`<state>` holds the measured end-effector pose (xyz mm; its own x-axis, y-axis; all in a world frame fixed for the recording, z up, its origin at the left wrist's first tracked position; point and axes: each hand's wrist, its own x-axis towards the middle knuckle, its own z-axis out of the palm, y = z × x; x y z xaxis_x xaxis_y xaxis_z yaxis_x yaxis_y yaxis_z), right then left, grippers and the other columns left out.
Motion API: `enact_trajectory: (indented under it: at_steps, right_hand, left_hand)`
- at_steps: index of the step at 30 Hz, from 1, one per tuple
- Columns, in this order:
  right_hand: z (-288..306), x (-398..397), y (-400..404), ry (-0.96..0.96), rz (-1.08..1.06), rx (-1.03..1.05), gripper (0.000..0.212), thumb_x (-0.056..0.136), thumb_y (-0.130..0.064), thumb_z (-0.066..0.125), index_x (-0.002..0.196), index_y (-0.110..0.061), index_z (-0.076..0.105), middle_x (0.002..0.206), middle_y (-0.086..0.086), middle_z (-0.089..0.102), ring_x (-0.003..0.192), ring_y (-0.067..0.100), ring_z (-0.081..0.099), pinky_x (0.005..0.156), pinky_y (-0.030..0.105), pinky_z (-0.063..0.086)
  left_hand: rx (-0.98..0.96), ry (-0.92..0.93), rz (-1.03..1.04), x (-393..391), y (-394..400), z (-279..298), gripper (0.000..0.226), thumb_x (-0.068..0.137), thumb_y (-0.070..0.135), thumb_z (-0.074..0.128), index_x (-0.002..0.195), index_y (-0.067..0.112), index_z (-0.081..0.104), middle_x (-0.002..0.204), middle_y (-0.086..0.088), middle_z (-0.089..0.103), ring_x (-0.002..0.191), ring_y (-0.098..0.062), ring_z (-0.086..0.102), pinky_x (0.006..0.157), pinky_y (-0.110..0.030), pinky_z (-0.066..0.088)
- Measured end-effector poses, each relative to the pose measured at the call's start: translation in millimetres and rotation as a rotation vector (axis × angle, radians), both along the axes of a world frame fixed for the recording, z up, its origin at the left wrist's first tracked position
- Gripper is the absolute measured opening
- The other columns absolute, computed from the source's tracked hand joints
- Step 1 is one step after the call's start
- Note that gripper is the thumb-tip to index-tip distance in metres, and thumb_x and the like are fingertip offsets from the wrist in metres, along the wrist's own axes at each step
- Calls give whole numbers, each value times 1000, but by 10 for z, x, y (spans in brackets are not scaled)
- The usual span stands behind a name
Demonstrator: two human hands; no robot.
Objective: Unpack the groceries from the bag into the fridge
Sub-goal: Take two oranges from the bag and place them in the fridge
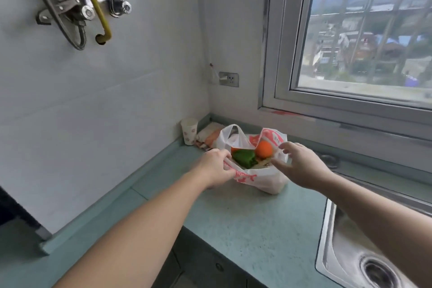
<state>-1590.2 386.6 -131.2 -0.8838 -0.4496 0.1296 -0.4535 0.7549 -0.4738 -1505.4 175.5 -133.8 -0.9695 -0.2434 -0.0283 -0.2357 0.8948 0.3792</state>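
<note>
Bag (261, 177), contents half hidden inside

Head-worn view, forward and down, close over corner countertop (245, 222).

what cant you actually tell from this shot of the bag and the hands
- Head view: the lower contents of the bag; its opaque plastic hides all but the green item and the orange fruit.
- What the green item is: too small, partly covered.
- Right hand: motion blur hides whether its fingers touch the bag.
- Left hand: fingertips hidden in the bag rim it grips.
- The fridge: outside the frame.
</note>
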Motion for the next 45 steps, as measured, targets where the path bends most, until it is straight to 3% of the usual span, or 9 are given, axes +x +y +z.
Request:
enact_trajectory:
  at_steps: [8, 19, 25, 30, 33, 35, 39, 42, 45]
  right_hand:
    - [-242, -665, -621, 9, -172, 93, 50, 89, -46, 57, 128, -16, 55, 125, 3, 60, 111, 21, 58, 89, 33, 47]
    - [-922, -1426, -1208, -134, -141, 118, 22, 93, -31, 54, 108, -19, 63, 109, -1, 65, 94, 19, 59, 80, 31, 51]
    - [-1410, -1689, -1380, -227, -100, 188, 14, 95, -27, 52, 106, -27, 62, 103, -6, 63, 88, 12, 60, 73, 20, 49]
    - [-1545, -2019, -1473, -281, -88, 265, 20, 91, -19, 58, 108, -29, 61, 97, -6, 62, 84, 13, 60, 78, 28, 56]
    - [-1641, -2295, -1516, -260, -97, 231, 26, 91, -15, 51, 105, -37, 57, 98, -11, 61, 81, 11, 57, 68, 25, 53]
    - [-1643, -2460, -1549, -241, -119, 219, 31, 88, -18, 53, 108, -42, 53, 108, -11, 62, 86, 13, 59, 67, 27, 54]
    - [-1660, -2658, -1562, -242, -145, 305, 62, 85, -20, 59, 143, -31, 37, 149, -4, 39, 131, 25, 43, 98, 40, 46]
    - [-1780, -2712, -1530, -198, -110, 392, 57, 83, -28, 60, 135, -37, 38, 146, -6, 37, 133, 25, 37, 101, 46, 44]
    - [-1889, -2743, -1510, -194, -101, 445, 55, 82, -24, 57, 132, -35, 38, 144, -2, 35, 132, 28, 33, 101, 46, 42]
  left_hand:
    - [55, -50, -164, -1085, -699, -454, 41, 85, 36, 57, 124, 22, 57, 119, -2, 61, 100, -21, 60, 85, -38, 53]
    - [39, -223, -311, -1980, -828, -1120, 46, 93, 34, 48, 137, 20, 48, 135, -2, 53, 117, -23, 54, 92, -42, 50]
    - [-71, -337, -350, -2330, -806, -1517, 29, 94, 18, 42, 118, 19, 59, 114, -4, 60, 99, -24, 58, 83, -42, 54]
    - [-151, -149, -362, -2701, -926, -1617, 48, 92, 27, 49, 140, 28, 44, 144, -1, 44, 132, -27, 39, 112, -46, 32]
    - [-168, -87, -344, -2927, -1106, -1626, 59, 90, 29, 53, 145, 31, 32, 155, -1, 27, 143, -29, 21, 116, -47, 19]
    - [-221, -78, -332, -3073, -1217, -1619, 65, 88, 31, 60, 146, 30, 30, 156, -2, 24, 145, -29, 18, 116, -47, 19]
    - [-343, -159, -362, -3289, -1346, -1705, 79, 81, 34, 69, 147, 32, 26, 154, -5, 27, 141, -30, 26, 110, -48, 31]
    - [-389, -210, -363, -3401, -1374, -1788, 88, 79, 33, 73, 148, 34, 19, 153, -7, 28, 135, -33, 36, 100, -47, 45]
    - [-402, -259, -390, -3486, -1414, -1829, 95, 78, 31, 74, 151, 34, 13, 152, -8, 28, 132, -34, 39, 96, -46, 47]
